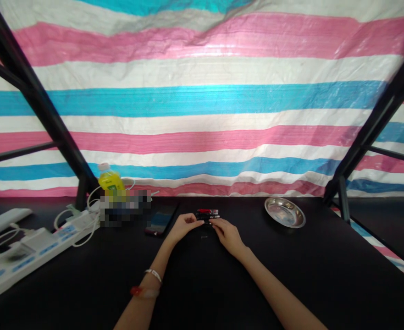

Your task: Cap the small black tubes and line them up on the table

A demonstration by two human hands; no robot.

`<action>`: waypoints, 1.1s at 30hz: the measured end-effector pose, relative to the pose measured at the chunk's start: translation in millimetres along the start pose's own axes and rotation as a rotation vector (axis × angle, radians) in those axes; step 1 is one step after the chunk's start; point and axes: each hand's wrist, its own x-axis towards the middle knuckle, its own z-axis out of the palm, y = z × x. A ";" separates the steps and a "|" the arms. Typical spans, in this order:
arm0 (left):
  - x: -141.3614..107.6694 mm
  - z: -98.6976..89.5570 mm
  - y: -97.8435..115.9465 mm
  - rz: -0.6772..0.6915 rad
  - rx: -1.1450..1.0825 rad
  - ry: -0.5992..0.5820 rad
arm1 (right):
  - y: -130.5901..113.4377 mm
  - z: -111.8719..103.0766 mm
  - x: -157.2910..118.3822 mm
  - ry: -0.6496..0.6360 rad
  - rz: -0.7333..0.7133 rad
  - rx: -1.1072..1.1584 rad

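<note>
My left hand (184, 228) and my right hand (229, 235) meet over the middle of the black table (202, 284). Between their fingertips is a dark, slim pen (207, 222), pinched at both ends and lying crosswise. Its details are too small to make out. Just beyond it lie a red pen (207, 211) and a black pen (211, 216), side by side and parallel to it. A small pale piece (204, 237) rests on the table on the near side of my hands; its kind is unclear.
A phone (161, 222) lies left of my left hand. Farther left are a yellow bottle (111, 181), white cables and a power strip (40, 254). A round metal dish (285, 212) stands at the right. Black frame legs (367, 128) and striped sheeting bound the table.
</note>
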 end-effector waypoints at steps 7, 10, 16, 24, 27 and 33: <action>2.2 -9.3 -4.7 -0.011 0.028 -0.172 | -4.9 -3.0 0.5 -0.064 0.091 -0.099; -0.9 -12.7 -1.9 -0.049 0.107 -0.273 | -5.5 -3.7 -0.1 -0.056 0.096 -0.072; -9.9 -12.2 7.8 -0.037 0.400 -0.446 | -6.6 -4.8 -0.7 -0.055 0.084 0.036; -7.4 -4.3 2.2 0.020 0.338 -0.322 | 1.7 -0.6 2.1 0.121 0.181 0.224; -7.0 -0.5 1.6 0.051 0.344 -0.293 | 2.9 -1.7 3.1 0.188 0.207 0.260; -7.6 3.4 5.1 0.005 0.359 -0.262 | 3.7 -2.0 2.3 0.220 0.229 0.330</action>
